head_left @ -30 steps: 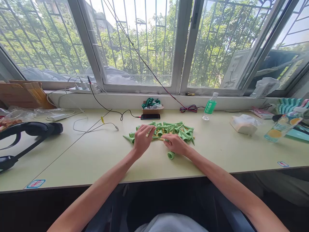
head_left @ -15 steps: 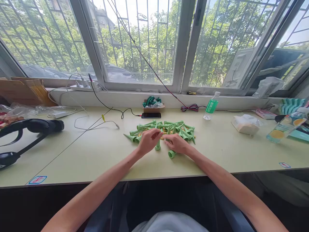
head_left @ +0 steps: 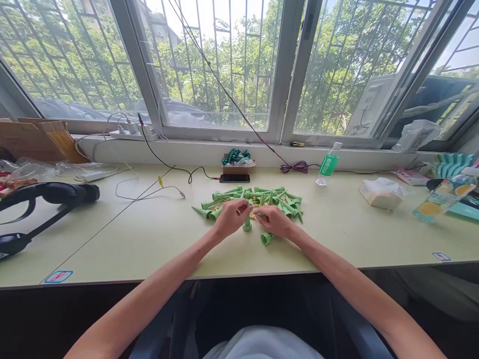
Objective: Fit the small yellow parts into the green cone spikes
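Cone: pale green, upright, wider collar at base, top obscured.

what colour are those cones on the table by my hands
Light green. The cones show best in the head view.

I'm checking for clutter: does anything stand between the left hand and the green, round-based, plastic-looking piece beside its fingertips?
Nothing visible does: the left hand overlaps the green, round-based piece in view; exact contact is hidden.
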`<state>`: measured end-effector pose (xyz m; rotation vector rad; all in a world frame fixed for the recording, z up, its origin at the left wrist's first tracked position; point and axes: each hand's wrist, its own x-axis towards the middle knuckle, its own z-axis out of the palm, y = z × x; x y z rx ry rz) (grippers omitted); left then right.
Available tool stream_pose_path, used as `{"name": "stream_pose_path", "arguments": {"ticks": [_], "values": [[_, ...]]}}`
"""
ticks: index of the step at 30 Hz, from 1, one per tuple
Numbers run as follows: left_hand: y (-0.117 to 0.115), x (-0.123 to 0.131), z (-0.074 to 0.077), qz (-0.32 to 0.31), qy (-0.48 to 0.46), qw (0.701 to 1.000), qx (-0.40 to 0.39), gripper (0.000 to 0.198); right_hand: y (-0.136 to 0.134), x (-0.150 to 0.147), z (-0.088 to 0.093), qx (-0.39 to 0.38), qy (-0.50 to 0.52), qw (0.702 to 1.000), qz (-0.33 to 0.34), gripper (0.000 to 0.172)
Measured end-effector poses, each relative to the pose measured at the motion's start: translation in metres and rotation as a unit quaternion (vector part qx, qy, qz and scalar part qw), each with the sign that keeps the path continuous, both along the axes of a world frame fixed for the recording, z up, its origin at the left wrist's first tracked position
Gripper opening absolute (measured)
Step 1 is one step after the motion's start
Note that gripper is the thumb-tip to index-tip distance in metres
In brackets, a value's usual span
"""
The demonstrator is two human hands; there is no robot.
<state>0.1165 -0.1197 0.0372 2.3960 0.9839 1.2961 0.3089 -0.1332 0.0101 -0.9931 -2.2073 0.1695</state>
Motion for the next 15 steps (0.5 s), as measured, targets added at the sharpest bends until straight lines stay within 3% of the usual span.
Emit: {"name": "stream_pose_path", "arguments": {"ticks": [15], "values": [[0.0062,-0.0025,-0.0028,0.004,0.026,0.999,-0.022,0.027,0.0035,-0.0003,-0.0043,-0.002,0.003,1.000,0.020,0.023]]}}
